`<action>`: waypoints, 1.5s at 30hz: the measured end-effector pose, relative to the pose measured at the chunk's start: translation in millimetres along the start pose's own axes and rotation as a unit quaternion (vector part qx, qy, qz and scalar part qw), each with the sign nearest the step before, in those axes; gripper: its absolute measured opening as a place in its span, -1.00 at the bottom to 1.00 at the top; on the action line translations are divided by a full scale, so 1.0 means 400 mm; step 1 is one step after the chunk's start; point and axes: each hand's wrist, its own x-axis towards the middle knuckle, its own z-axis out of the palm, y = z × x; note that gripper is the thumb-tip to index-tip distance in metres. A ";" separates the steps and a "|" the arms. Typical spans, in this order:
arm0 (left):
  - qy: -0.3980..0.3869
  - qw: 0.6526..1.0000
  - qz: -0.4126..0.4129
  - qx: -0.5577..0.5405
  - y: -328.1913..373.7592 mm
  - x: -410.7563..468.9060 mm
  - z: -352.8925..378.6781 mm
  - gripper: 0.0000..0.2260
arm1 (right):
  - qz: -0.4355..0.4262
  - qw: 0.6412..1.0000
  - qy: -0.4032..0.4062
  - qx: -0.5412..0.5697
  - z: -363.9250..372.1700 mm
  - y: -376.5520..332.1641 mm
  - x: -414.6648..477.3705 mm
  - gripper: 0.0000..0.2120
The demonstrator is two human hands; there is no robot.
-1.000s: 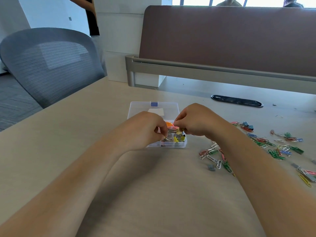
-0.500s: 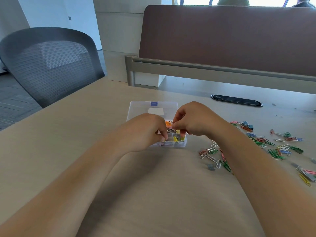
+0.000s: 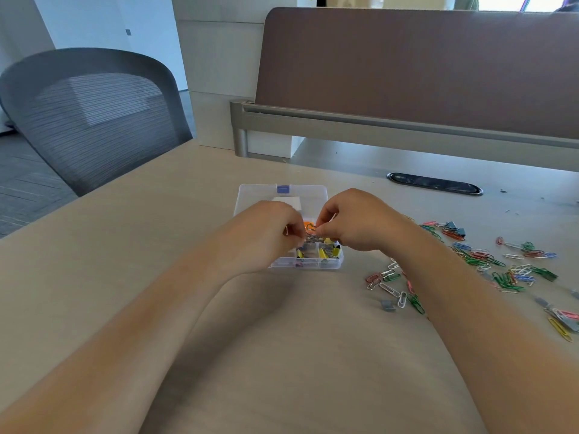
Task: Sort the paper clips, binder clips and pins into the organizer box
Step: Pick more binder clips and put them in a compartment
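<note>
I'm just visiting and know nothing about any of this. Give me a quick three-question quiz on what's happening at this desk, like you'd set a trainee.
1. True or false: the left hand and right hand both pinch a small metal clip over the box.
2. The loose paper clips lie: A left of the box, B right of it, C behind it.
3. What colour are most binder clips in the box?

Key: 1 true; 2 B; 3 yellow.
</note>
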 end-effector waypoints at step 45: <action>0.007 0.997 -0.071 -0.017 0.004 0.001 0.016 -0.86 | 0.001 0.994 0.001 -0.108 0.046 -0.006 0.015 -0.85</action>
